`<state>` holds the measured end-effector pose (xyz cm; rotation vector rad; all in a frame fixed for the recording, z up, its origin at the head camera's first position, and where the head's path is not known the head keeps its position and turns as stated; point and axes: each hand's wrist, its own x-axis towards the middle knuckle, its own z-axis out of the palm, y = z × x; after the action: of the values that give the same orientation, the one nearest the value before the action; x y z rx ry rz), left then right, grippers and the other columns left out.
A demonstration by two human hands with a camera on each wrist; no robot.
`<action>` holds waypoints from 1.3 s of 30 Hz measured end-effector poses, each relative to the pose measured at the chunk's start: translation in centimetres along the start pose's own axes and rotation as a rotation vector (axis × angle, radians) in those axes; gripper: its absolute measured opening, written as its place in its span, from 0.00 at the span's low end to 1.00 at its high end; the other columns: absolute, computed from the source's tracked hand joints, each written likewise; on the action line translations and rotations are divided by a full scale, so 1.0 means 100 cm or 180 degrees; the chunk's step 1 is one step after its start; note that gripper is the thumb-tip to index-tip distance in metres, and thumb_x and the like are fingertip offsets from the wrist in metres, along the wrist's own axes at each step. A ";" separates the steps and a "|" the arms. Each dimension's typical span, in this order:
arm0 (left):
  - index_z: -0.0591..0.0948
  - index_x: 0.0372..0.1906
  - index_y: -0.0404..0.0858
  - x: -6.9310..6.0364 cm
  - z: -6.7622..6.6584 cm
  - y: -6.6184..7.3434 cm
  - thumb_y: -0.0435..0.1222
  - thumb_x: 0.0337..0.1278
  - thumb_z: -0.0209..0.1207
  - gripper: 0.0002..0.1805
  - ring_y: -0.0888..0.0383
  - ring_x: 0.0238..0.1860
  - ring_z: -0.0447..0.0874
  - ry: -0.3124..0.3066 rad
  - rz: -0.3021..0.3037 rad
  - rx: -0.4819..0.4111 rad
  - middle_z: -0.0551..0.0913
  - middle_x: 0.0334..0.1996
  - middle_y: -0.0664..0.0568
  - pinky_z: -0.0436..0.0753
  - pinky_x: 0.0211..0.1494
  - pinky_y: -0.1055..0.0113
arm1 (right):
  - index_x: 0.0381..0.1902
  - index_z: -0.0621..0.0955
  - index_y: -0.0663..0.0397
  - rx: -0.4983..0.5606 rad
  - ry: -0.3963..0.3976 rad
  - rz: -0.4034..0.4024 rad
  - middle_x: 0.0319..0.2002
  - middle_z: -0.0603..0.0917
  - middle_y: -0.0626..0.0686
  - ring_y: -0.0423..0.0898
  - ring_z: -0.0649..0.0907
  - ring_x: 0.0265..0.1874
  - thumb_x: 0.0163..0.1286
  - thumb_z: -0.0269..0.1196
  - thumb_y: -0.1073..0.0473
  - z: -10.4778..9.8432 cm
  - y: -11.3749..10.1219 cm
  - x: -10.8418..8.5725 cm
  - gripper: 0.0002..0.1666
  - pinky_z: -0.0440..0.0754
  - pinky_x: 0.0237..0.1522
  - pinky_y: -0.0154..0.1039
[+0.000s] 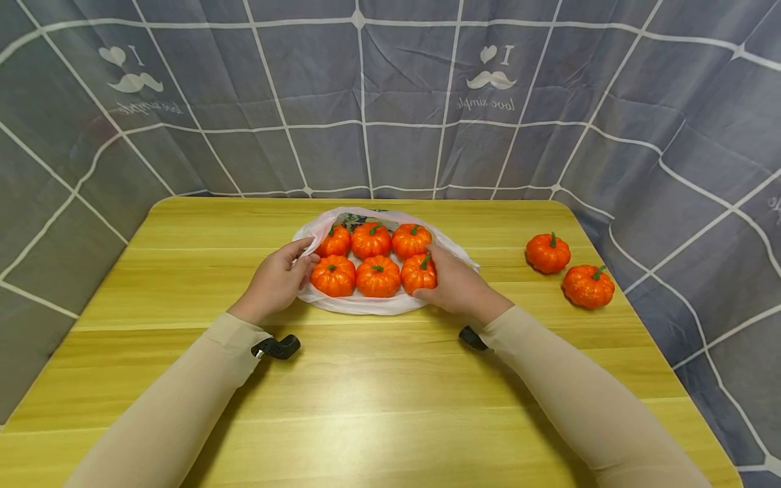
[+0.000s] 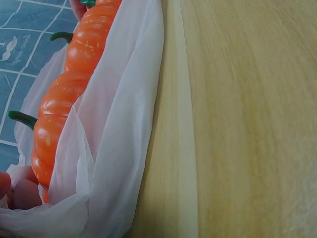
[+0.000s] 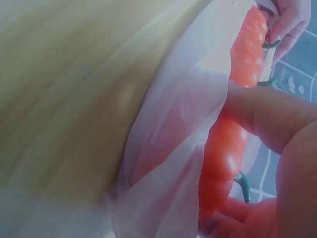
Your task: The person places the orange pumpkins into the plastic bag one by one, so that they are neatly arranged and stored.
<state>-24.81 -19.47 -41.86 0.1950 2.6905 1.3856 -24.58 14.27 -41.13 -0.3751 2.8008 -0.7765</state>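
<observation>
A thin white plastic bag (image 1: 378, 306) lies spread on the table with its mouth wide. Inside sit small orange pumpkins with green stems, in two rows of three. My left hand (image 1: 276, 283) pinches the bag's left rim beside the front left pumpkin (image 1: 333, 276). With thumb and fingers on either side, my right hand (image 1: 459, 285) grips the front right pumpkin (image 1: 418, 275) within the bag. In the right wrist view, the thumb presses on that pumpkin (image 3: 218, 163) above the bag's edge. The bag's near wall (image 2: 129, 99) stands up in the left wrist view.
Two more pumpkins rest at the table's right side, one smooth (image 1: 546, 255) and one speckled (image 1: 587, 289). A dark patterned patch (image 1: 350, 220) shows at the back of the bag. A grey checked curtain (image 1: 403, 88) hangs behind and beside the wooden table (image 1: 366, 400).
</observation>
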 end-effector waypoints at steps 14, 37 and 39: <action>0.66 0.81 0.42 -0.003 -0.001 0.001 0.44 0.84 0.50 0.29 0.51 0.30 0.75 0.0003 0.0011 0.0025 0.80 0.33 0.44 0.75 0.32 0.69 | 0.85 0.56 0.55 -0.0155 0.0219 -0.0223 0.82 0.62 0.59 0.61 0.65 0.80 0.71 0.71 0.44 -0.016 -0.007 -0.019 0.55 0.62 0.80 0.59; 0.64 0.82 0.41 -0.005 -0.004 0.002 0.41 0.85 0.46 0.28 0.51 0.33 0.76 -0.0026 0.0005 -0.0035 0.83 0.43 0.43 0.74 0.33 0.70 | 0.87 0.46 0.54 -0.0087 0.0977 0.0709 0.85 0.39 0.69 0.74 0.40 0.82 0.76 0.64 0.43 -0.105 0.110 -0.023 0.57 0.54 0.76 0.75; 0.64 0.82 0.42 -0.005 -0.004 0.002 0.41 0.85 0.46 0.28 0.50 0.33 0.76 -0.0024 0.0012 -0.0018 0.83 0.42 0.43 0.74 0.33 0.70 | 0.87 0.45 0.55 -0.0099 0.0959 0.0770 0.84 0.38 0.69 0.75 0.39 0.82 0.75 0.65 0.42 -0.106 0.121 -0.023 0.59 0.54 0.76 0.75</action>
<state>-24.38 -19.78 -41.44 0.2045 2.6811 1.3907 -27.52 30.03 -38.33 0.0859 3.0582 -0.7910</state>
